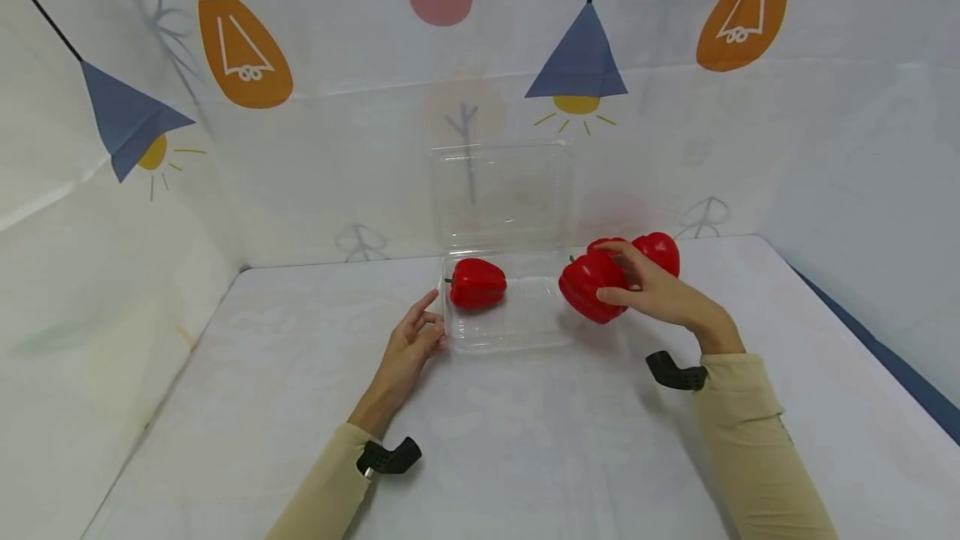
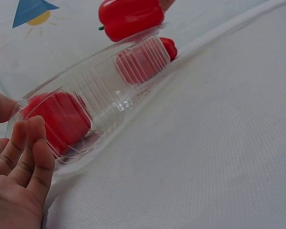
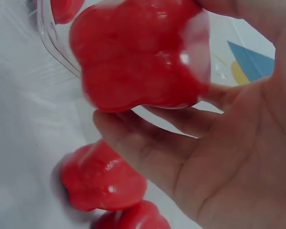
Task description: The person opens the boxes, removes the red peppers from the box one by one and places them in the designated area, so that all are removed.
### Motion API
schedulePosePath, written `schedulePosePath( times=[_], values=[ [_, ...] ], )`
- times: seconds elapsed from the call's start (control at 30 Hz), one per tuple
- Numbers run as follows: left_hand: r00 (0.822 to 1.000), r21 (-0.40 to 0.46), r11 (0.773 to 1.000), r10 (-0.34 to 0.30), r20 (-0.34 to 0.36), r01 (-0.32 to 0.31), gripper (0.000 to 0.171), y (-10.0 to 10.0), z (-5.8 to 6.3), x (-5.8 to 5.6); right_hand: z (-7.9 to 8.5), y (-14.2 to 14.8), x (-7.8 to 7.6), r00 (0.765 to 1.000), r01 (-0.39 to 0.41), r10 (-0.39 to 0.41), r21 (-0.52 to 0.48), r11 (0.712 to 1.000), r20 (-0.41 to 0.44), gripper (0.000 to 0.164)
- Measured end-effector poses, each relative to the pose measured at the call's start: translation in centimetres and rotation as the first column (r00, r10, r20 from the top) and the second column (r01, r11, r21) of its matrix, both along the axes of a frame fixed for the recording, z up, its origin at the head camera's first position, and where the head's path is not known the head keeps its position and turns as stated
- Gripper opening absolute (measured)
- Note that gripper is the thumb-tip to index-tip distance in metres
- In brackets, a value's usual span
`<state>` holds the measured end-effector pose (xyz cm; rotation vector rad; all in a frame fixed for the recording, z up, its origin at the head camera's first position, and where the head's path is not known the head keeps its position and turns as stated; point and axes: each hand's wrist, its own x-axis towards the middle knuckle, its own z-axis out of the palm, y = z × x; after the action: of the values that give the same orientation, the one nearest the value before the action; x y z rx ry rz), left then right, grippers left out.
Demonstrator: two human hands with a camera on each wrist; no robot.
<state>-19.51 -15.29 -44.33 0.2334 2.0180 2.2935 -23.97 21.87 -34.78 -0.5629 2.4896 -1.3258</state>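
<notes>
Head view: one clear plastic box [image 1: 517,347], set at centre on a white table [image 1: 525,440], its lid [image 1: 498,190] raised at twelve o'clock, presumably folded back so that the base is left uncovered. One red pepper [image 1: 477,284], laid on its side in the box towards nine o'clock, stem outward. One left hand [image 1: 405,348], placed at the box's eight o'clock, probably so that it is kept from sliding. One right hand [image 1: 660,290], at three o'clock, by which a second pepper [image 1: 585,288] is held beside the box's right end. Two loose peppers [image 1: 660,252], partly hidden by that hand, at two o'clock. Left wrist view: fingertips are rested against the box's end wall; whether the wall is pinched cannot be told. The held pepper is seen at twelve o'clock, above the rim. Right wrist view: the held pepper is clamped between thumb and fingers, its sides spanned, likely because its smooth, bulging body would slip from a narrower hold. The loose peppers are found between six and seven o'clock, clear of the grip.
</notes>
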Motion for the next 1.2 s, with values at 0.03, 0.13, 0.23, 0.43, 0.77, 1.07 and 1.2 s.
schedulePosePath(
  times=[0.03, 0.13, 0.23, 0.43, 0.77, 1.07, 1.2],
  values=[
    [1.000, 0.001, 1.000, -0.001, -0.001, 0.001, 0.055, 0.0, 0.0, 0.0, 0.1, 0.1, 0.1, 1.000, 0.002, -0.003, 0.003, 1.000, 0.007, 0.067],
    [1.000, 0.004, 1.000, -0.001, -0.004, 0.001, 0.055, 0.0, 0.0, 0.0, 0.3, 0.4, 0.2, 1.000, 0.016, -0.017, 0.024, 1.000, 0.026, 0.067],
    [1.000, 0.005, 1.000, -0.001, -0.003, 0.001, 0.055, 0.0, 0.1, 0.0, 0.4, 0.8, 0.3, 0.999, 0.037, -0.039, 0.052, 0.998, 0.033, 0.070],
    [1.000, 0.008, 1.000, 0.001, 0.002, -0.001, 0.055, 0.1, 0.1, 0.0, 0.6, 1.6, 0.2, 0.996, 0.075, -0.079, 0.084, 0.994, 0.044, 0.077],
    [1.000, 0.001, 1.000, -0.003, 0.002, 0.003, 0.055, -0.1, 0.0, -0.1, 0.7, 2.8, 0.4, 0.991, 0.102, -0.113, 0.135, 0.986, 0.077, 0.084],
    [1.000, -0.016, 1.000, -0.006, 0.002, 0.006, 0.055, -0.2, -0.1, -0.1, 0.2, 3.4, 0.3, 0.987, 0.097, -0.116, 0.172, 0.980, 0.108, 0.088],
    [1.000, -0.009, 1.000, -0.009, 0.006, 0.009, 0.055, -0.2, -0.1, -0.1, 0.1, 3.6, 0.3, 0.987, 0.097, -0.119, 0.188, 0.977, 0.110, 0.089]
  ],
)
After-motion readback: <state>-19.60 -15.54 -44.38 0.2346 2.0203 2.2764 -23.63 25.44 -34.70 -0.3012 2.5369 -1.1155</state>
